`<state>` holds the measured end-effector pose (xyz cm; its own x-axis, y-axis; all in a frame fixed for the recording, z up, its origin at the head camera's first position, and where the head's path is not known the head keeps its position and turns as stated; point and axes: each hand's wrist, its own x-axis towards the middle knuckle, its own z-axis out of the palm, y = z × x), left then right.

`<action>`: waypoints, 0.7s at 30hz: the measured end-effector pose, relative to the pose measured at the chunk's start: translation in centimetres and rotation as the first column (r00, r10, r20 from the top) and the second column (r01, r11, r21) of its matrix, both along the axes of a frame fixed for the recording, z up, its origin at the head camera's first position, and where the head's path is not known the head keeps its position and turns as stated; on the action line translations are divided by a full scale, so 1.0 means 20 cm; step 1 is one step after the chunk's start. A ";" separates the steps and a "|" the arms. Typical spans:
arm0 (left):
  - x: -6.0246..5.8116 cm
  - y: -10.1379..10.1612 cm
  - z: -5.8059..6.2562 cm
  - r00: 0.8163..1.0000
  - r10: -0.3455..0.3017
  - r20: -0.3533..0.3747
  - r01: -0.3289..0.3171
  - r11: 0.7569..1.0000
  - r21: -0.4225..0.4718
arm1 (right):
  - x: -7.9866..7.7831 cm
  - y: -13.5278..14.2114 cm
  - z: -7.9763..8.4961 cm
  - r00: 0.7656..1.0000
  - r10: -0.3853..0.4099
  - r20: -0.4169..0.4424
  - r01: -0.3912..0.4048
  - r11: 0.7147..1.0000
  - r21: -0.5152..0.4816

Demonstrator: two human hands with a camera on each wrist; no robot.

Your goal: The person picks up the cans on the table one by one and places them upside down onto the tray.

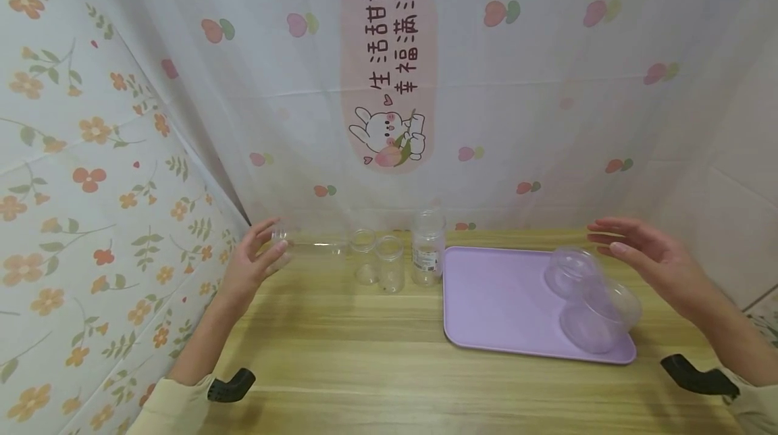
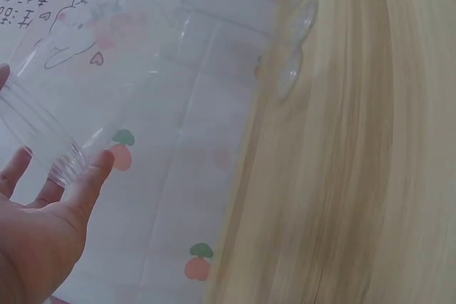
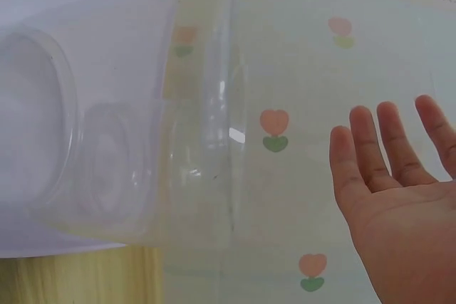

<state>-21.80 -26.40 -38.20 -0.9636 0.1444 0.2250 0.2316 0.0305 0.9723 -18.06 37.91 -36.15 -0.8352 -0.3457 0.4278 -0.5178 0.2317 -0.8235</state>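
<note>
My left hand (image 1: 248,263) has its thumb and fingers clamped round the ridged end of a clear jar (image 1: 313,256), held sideways near the table's (image 1: 340,367) far left corner. My right hand (image 1: 650,252) is empty, fingers straight, near the tray's (image 1: 492,300) far right corner. I judge I'm placing or lifting that jar; the next move calls for a gentle, steady grip and care around two small jars (image 1: 390,269) along the far edge. A labelled jar (image 1: 427,259) stands just beside the tray's left edge; a round jar (image 1: 568,276) and a wider jar (image 1: 595,323) sit towards its right edge. I see nothing inside any.
</note>
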 end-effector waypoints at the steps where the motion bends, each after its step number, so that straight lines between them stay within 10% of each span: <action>1: 0.00 0.00 0.00 1.000 -0.002 -0.006 0.002 1.000 0.015 | 0.00 0.00 0.00 1.000 -0.004 -0.002 0.004 1.000 0.008; 21: -0.03 0.15 0.00 0.994 -0.103 -0.043 0.111 0.962 0.249 | -0.04 -0.11 0.03 1.000 -0.008 0.009 0.009 1.000 -0.020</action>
